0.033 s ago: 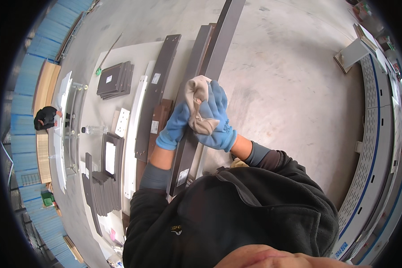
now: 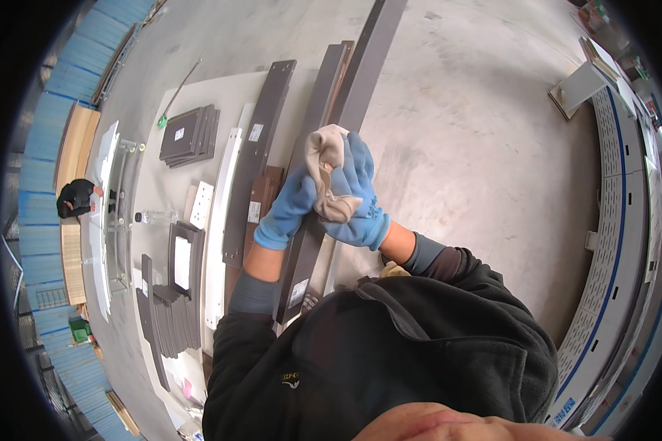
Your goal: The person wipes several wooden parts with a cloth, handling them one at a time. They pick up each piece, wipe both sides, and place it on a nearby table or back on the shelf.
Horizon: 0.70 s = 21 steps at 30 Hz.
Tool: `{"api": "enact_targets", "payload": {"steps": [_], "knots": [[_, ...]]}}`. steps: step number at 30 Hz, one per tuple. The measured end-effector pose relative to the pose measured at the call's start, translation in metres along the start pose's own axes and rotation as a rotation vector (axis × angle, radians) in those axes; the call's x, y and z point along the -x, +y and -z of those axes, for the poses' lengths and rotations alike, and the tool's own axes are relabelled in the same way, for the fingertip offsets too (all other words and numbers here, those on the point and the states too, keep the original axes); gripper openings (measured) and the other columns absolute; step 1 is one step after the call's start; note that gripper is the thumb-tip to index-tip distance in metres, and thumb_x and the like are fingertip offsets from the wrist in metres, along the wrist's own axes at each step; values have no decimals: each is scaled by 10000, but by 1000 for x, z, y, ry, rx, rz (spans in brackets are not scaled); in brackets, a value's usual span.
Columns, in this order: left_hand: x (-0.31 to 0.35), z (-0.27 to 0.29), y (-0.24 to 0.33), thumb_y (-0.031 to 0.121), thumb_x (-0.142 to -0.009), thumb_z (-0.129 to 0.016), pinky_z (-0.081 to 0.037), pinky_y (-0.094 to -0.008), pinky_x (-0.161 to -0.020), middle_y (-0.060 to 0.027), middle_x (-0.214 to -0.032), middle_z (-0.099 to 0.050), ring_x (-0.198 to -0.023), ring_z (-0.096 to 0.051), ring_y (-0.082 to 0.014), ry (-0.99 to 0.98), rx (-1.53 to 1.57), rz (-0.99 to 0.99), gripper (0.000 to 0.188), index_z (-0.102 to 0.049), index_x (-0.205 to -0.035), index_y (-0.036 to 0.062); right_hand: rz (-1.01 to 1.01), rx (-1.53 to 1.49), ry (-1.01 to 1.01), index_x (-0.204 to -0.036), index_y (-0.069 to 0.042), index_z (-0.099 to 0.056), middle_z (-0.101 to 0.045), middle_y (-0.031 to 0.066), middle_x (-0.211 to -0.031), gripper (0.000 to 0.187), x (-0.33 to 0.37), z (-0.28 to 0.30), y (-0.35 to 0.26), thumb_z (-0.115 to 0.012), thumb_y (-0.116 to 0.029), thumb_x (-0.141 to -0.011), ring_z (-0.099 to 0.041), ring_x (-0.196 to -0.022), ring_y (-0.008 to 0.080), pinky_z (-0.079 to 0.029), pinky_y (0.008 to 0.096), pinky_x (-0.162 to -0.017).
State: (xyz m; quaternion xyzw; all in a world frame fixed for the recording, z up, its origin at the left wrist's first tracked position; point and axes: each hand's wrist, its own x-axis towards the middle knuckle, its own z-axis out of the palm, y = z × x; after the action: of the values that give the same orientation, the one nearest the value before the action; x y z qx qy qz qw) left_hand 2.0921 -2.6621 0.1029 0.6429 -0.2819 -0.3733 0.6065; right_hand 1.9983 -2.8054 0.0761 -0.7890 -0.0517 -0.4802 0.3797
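A crumpled beige-grey cloth is bunched between my two hands, above long dark boards. My left hand, in a blue glove, closes on the cloth's left side. On the other side my right hand, gloved in blue too, holds the cloth against its palm, its fingers pointing away from me. Beneath the hands a long dark board with a white label runs away from me. A longer dark board reaches to the far edge of the view. The cloth hides parts of both hands' fingers.
Left of my hands lie another dark board, a white strip, stacked dark panels and a clear bottle. Farther left, a person in black is beside wooden boards. A long white perforated unit curves along the right.
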Motion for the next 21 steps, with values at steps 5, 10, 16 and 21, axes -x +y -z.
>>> {"api": "enact_targets", "payload": {"steps": [5,10,16,21], "knots": [[15,-31,71,290,-860,-849,-487,-330,-1035,-77,-1306,-643,-1168,-604,-161,-155,-61,23,781,-483,-1475,-23,144,43,-9,-1408,-76,-531,-420,346,-1494,616,-34,43,16,-696,-309,-862,-362,-1358,637,-256,733,-1119],[40,-67,98,-5,-867,-760,-511,-299,-986,-35,-1234,-649,-1083,-625,-119,-150,-64,40,708,-457,-1507,-3,89,-566,168,-1433,-28,-535,-559,204,-1383,478,-89,87,47,-571,-184,-982,-528,-1245,375,-424,483,-1056],[78,-100,78,-25,-892,-684,-514,-268,-952,-37,-1158,-649,-1031,-624,-98,-124,-68,92,549,-533,-1419,10,182,-353,482,-1343,-15,-612,-665,107,-1306,361,-225,191,129,-500,-258,-1101,-604,-1215,225,-482,340,-1047],[78,-99,67,15,-844,-697,-563,-319,-849,-84,-1090,-668,-944,-649,-150,85,179,16,472,-596,-1305,-3,-65,-915,486,-1434,-45,-537,-634,72,-1345,460,-224,226,158,-451,-365,-1115,-620,-1189,193,-484,351,-1049]]}}
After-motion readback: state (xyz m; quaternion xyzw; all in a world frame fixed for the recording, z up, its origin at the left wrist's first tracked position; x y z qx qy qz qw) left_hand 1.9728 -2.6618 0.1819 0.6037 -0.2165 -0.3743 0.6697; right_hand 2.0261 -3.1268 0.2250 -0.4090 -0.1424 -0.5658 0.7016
